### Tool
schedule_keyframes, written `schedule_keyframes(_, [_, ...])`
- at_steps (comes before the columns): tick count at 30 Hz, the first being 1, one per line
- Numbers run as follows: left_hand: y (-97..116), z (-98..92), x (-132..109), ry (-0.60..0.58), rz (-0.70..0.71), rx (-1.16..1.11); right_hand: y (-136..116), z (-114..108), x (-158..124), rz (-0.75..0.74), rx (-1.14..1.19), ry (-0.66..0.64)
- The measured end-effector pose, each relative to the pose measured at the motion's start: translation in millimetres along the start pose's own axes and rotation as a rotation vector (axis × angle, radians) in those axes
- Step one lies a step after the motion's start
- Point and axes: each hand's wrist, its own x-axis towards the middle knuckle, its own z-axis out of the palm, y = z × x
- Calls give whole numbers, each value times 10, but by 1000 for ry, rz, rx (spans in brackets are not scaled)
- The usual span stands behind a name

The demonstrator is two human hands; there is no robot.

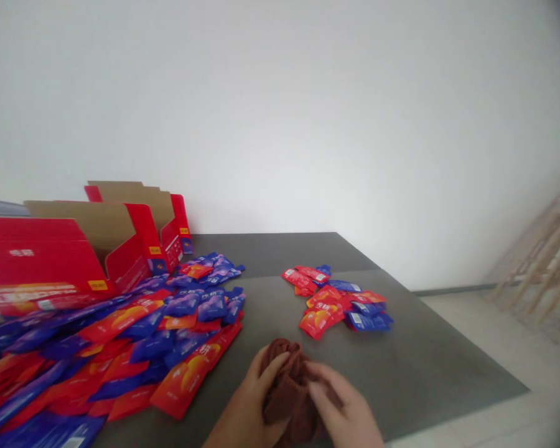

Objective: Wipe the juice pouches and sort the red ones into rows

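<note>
A bunched brown cloth (289, 386) is gripped near the desk's (415, 367) front edge by the curled left hand (245, 398) and half-closed right hand (340, 404), seemingly kept off the large heap of red and blue sachets (121, 354) at the left edge and the smaller heap (336, 305) toward the middle.

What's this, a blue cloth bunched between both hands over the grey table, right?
Not blue: the head view shows the cloth is brown. Otherwise right: it is bunched between the left hand and right hand over the grey table.
</note>
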Motion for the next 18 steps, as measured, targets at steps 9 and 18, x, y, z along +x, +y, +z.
schedule_keyframes(9, [46,-69,84,74,-93,-7,367,-478,1030,-557,-959,-247])
schedule_keyframes(18, [-85,-41,122,279,-141,118,67,-482,1084,-678,-1103,-150])
